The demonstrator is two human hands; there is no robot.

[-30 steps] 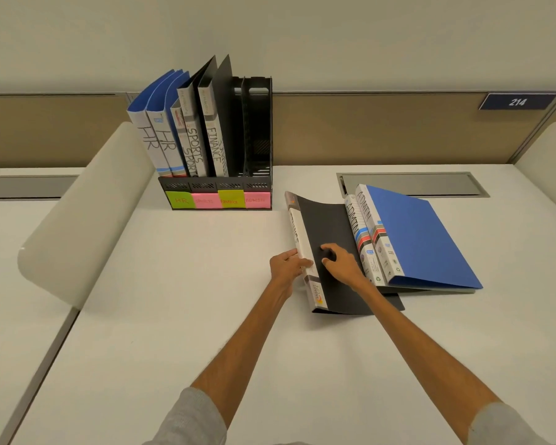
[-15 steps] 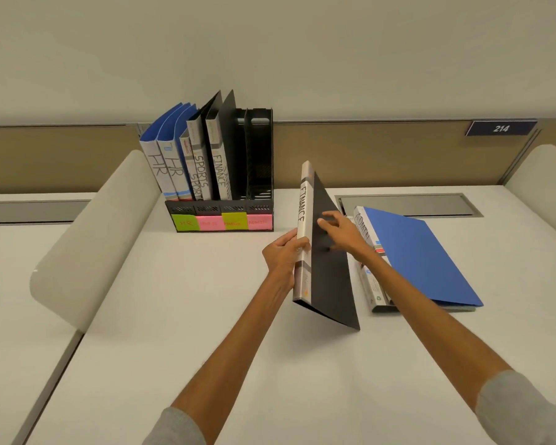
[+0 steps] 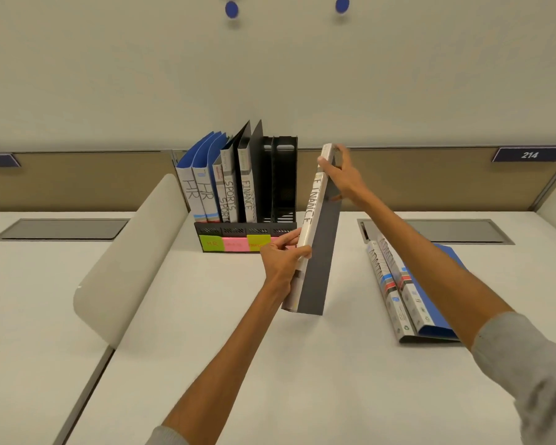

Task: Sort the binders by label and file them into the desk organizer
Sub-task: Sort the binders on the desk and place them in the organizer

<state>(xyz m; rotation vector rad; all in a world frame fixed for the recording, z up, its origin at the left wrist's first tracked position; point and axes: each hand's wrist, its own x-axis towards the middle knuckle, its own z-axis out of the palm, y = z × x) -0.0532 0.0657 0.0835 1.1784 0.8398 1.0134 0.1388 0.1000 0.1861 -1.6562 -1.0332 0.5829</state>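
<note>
Gripping the low part of a white spine, the left hand [image 3: 284,261] curls its fingers and thumb round a black binder [image 3: 320,258]. The binder stands tall over the white bench [image 3: 238,364] and leans a bit to the right. Its spine says FINANCE. I cannot tell if its low corner touches the bench.

Off to the right, two binders [image 3: 398,284] lie flat on the bench in a pile. The top one is blue, and their spines face left.

Farther up, the right hand [image 3: 340,179] holds the top end of the black binder, with its fingers bent round the edge.

Just left of that, at the far side of the bench, stands a black organizer [image 3: 284,175]. Its left slots hold two blue HR binders [image 3: 196,191], then SPORTS ones, then a black FINANCE one. Green and pink sticky notes [image 3: 234,244] sit on its front. A sign [image 3: 528,154] on the far wall reads 214.
</note>
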